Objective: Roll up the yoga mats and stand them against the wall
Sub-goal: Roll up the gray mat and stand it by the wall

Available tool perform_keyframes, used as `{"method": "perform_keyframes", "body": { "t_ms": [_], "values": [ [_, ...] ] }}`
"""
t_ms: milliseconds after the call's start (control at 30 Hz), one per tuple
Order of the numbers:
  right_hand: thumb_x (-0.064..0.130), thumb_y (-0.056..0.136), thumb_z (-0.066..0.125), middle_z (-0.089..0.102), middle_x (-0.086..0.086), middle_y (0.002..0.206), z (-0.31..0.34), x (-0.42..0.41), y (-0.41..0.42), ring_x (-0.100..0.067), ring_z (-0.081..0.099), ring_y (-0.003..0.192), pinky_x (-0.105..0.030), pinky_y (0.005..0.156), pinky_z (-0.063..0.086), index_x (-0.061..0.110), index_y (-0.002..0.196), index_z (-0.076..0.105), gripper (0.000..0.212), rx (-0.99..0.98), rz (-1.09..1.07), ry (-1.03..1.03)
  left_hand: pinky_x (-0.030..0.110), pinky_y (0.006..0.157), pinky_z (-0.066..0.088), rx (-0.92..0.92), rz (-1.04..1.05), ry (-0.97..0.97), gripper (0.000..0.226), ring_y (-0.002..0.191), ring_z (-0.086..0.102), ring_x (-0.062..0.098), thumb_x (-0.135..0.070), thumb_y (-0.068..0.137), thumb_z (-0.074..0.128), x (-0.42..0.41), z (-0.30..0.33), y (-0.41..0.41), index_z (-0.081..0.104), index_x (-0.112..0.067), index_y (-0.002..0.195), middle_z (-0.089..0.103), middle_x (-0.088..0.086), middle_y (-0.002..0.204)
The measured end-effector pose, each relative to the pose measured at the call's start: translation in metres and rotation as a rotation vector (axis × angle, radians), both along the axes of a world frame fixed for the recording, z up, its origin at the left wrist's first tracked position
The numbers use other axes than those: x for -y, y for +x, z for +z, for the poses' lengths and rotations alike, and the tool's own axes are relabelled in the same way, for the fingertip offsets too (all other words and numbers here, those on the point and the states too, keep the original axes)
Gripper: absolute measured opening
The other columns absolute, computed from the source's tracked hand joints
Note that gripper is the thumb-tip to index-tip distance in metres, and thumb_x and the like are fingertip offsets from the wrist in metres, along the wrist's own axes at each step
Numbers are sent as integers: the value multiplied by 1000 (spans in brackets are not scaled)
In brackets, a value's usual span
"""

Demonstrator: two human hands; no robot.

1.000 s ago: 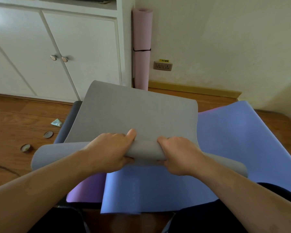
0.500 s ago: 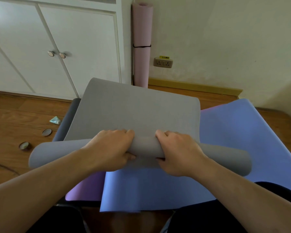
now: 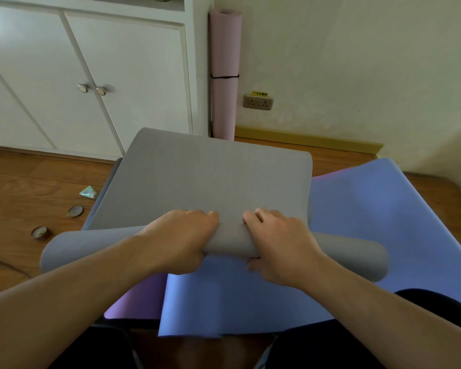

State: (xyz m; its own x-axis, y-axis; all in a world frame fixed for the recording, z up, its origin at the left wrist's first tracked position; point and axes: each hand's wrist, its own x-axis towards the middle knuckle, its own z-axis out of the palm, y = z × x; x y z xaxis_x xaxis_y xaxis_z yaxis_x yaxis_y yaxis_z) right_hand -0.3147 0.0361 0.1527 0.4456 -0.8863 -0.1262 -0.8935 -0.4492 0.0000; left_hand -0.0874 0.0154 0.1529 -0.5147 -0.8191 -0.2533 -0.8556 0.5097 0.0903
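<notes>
A grey yoga mat lies in front of me, its near end wound into a thick roll across the view. My left hand and my right hand both grip that roll near its middle, fingers over the top, thumbs underneath. Under it lies a flat blue mat, and a purple mat shows at the lower left. A pink mat, rolled and tied with a black band, stands upright against the wall in the corner beside the cabinet.
White cabinet doors with round knobs fill the back left. A wall socket sits right of the pink roll. On the wooden floor at the left lie two small round lids, a green wrapper and a dark cable.
The grey roll has grown thicker and moved away from me over the flat part. Both hands have shifted forward on top of it.
</notes>
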Motion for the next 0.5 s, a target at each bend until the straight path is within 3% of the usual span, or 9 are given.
{"method": "perform_keyframes", "body": {
  "t_ms": [133, 300, 400, 500],
  "values": [
    [28, 87, 74, 59, -2, 112, -6, -2, 3, -29, 64, 98, -38, 66, 41, 20, 117, 39, 46, -21, 6, 37, 38, 79, 49, -6, -3, 23, 34, 100, 64, 25, -45, 91, 64, 0, 0, 1, 45, -26, 113, 60, -4, 113],
    [19, 85, 71, 61, -6, 107, -1, 8, -3, -30, 65, 90, -36, 65, 40, 20, 102, 39, 35, 23, -2, 110, 35, 71, 39, 19, 7, -183, 57, 105, 63, 23, -56, 82, 75, -8, -3, -5, 44, -27, 120, 57, -6, 114],
    [23, 86, 69, 62, -5, 111, -4, 8, -4, -32, 66, 96, -36, 67, 37, 19, 110, 47, 32, 67, 5, 86, 36, 69, 39, 53, -5, -224, 49, 100, 64, 26, -39, 85, 73, -8, -6, -8, 40, -23, 118, 59, -3, 111],
    [32, 86, 73, 62, -1, 112, -6, 6, 0, -30, 65, 97, -37, 67, 39, 22, 121, 44, 46, 72, 13, -28, 35, 68, 36, 16, 18, -161, 34, 98, 64, 28, -22, 86, 60, -2, -4, -6, 33, -23, 105, 60, -1, 108]
  ]
}}
